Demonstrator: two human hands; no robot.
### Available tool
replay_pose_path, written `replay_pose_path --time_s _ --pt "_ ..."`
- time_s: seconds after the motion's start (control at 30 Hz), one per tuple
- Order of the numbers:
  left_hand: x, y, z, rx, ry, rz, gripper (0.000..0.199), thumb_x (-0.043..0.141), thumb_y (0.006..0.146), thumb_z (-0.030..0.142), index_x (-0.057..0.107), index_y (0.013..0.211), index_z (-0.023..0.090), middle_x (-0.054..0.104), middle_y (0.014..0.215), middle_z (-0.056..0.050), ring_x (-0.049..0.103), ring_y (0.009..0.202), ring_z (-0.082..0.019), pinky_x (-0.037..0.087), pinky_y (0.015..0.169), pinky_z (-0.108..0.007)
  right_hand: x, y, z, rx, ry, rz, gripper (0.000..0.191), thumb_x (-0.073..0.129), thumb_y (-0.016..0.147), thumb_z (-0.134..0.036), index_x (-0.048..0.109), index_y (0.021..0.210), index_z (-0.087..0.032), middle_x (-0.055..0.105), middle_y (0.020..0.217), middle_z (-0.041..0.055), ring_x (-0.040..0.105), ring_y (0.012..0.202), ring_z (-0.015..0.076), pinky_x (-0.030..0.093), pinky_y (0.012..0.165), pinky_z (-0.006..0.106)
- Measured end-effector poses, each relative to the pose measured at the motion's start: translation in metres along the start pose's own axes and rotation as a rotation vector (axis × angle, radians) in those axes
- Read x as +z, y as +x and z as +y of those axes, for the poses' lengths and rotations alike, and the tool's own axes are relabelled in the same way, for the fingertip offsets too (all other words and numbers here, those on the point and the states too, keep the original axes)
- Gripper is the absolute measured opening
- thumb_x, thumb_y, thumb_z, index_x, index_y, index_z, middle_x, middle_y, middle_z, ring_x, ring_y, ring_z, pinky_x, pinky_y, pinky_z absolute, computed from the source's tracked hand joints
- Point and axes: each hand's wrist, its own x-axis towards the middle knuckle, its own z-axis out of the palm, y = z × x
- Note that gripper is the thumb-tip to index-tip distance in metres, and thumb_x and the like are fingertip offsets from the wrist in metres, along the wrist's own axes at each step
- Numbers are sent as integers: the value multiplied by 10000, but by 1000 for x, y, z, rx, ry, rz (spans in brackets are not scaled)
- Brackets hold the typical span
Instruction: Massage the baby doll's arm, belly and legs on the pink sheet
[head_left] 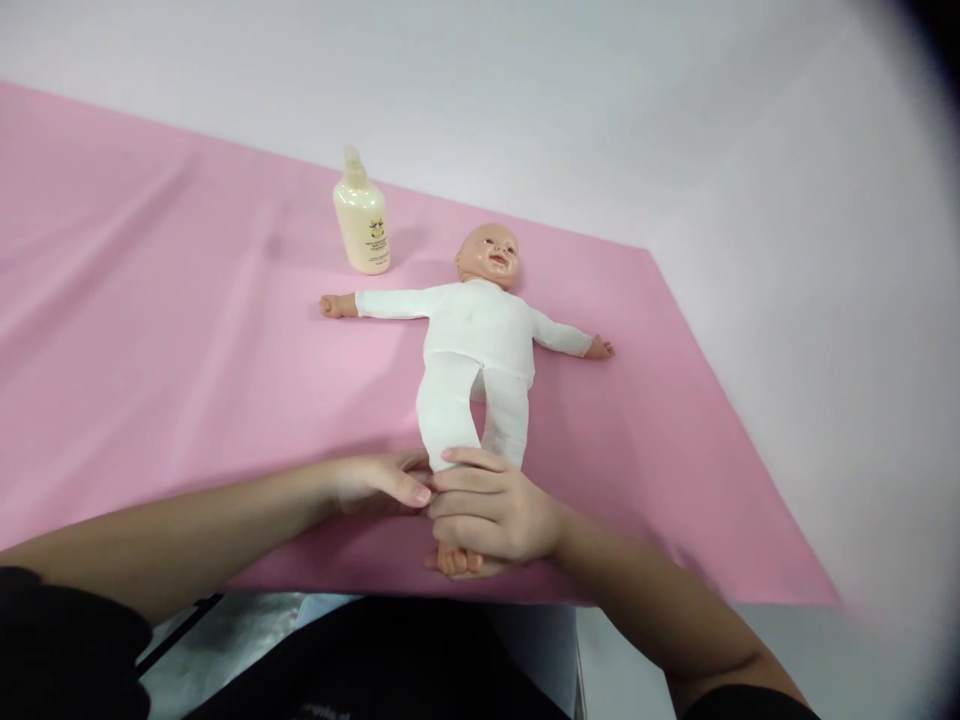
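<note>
A baby doll in a white top and white trousers lies on its back on a pink cloth, arms spread, head away from me. My right hand is wrapped over the doll's lower legs, fingers curled round them just above the feet. Against the left side of the same lower legs rests my left hand, its thumb extended near my right fingertips and its other fingers partly hidden. The doll's toes show below my right hand.
A cream pump bottle stands upright on the cloth, beyond the doll's outstretched arm at the left. The cloth's near edge runs just in front of my body. White surface lies beyond its far and right edges.
</note>
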Motion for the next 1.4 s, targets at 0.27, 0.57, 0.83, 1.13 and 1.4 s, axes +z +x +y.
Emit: replay_pose_path --time_s 0.27,0.57,0.83,1.13,1.4 --pt "-4 -2 -3 -50 26 0 879 774 626 289 350 1387 171 565 1242 -92 514 1176 -248 380 970 -340 -1 2 -6 -27 132 -49 334 558 854 -433 510 616 -204 484 571 -35 526 621 105 487 819 288" --pt "-8 -1 1 -26 50 -15 823 750 664 293 365 1378 151 594 1212 -99 533 1164 -252 352 1013 -365 -3 4 1 0 52 72 366 514 849 -532 603 911 -182 642 917 33 561 1054 181 314 1089 406" --pt "-5 0 -5 -68 12 -26 893 771 655 274 308 1414 188 600 1202 -76 576 1086 -214 418 905 -299 -6 8 -4 43 137 27 344 547 843 -492 506 674 -195 520 619 -42 516 668 101 414 979 288" --pt "1 1 -4 13 -93 -15 779 697 719 261 337 1394 115 628 1147 -112 610 1035 -215 434 877 -297 -3 8 -2 -9 208 47 380 525 862 -532 536 696 -190 523 596 -36 549 678 111 430 959 295" --pt "-5 2 -7 56 -154 -31 600 609 782 256 429 1328 87 670 1066 -124 623 1023 -253 450 861 -353 -4 3 5 -11 108 -1 469 419 892 -584 639 911 -169 668 980 50 568 1042 168 360 1074 357"
